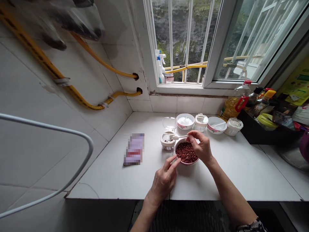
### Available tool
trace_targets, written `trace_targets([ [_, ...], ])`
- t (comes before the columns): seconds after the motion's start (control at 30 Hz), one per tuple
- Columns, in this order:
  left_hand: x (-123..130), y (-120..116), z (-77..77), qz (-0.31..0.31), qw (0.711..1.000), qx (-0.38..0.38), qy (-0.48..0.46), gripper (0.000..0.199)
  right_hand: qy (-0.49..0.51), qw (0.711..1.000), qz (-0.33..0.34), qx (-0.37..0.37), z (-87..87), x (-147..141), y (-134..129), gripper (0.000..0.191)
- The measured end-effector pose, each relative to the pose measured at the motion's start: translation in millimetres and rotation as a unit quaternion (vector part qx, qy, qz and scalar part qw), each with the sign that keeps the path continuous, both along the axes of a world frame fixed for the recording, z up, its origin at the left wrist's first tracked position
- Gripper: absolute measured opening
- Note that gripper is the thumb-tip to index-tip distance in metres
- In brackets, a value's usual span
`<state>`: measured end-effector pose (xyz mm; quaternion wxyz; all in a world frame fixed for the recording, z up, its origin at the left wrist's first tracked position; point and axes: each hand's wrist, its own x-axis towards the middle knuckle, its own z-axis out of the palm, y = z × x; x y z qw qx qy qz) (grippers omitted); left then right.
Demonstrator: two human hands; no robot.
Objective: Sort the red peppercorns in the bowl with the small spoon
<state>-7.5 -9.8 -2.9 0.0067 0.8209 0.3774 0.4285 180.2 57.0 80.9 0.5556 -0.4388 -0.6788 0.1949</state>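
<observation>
A bowl [187,163] filled with dark reddish-brown dried granules, likely peppercorns, stands on the counter. At its near left rim, my left hand [164,178] holds the edge between thumb and fingers. My right hand [201,146], above the bowl's right side, pinches the handle of a small white spoon [177,137]. The spoon's head is over the mouth of a small clear jar [167,146] with a cream rim. That jar's transparent lid [169,123] is flipped up, and a few dark bits show inside.
Behind are a floral bowl of white powder [185,121], a lidded jar [201,122], another bowl [216,125] with a white spoon and a second lidded jar [233,127]. A blurred purple packet [134,149] lies left. An oil bottle [233,104] and a black condiment box [253,130] stand right.
</observation>
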Motion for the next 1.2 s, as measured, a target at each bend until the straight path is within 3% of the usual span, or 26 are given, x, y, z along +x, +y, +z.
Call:
trace_targets([
  [0.2, 0, 0, 0.4, 0.0, 1.0, 0.008, -0.007, 0.057, 0.016, 0.993, 0.046, -0.105, 7.6, 25, 1, 0.009],
  [0.43, 1, 0, 0.6, 0.003, 1.0, 0.011, -0.007, 0.053, -0.03, 0.978, 0.104, -0.177, -1.9, 13, 0, 0.012],
  [0.63, 1, 0, 1.2, 0.002, 1.0, 0.016, -0.009, 0.049, 0.06, 0.967, 0.08, -0.234, -3.3, 19, 5, 0.007],
  [1.03, 1, 1, -0.5, 0.002, 1.0, 0.018, -0.009, 0.049, -0.002, 0.98, 0.057, -0.19, -3.6, 21, 6, 0.009],
  [1.2, 1, 0, 0.2, 0.001, 1.0, 0.015, -0.01, 0.049, 0.015, 0.977, 0.052, -0.208, -4.6, 21, 8, 0.009],
])
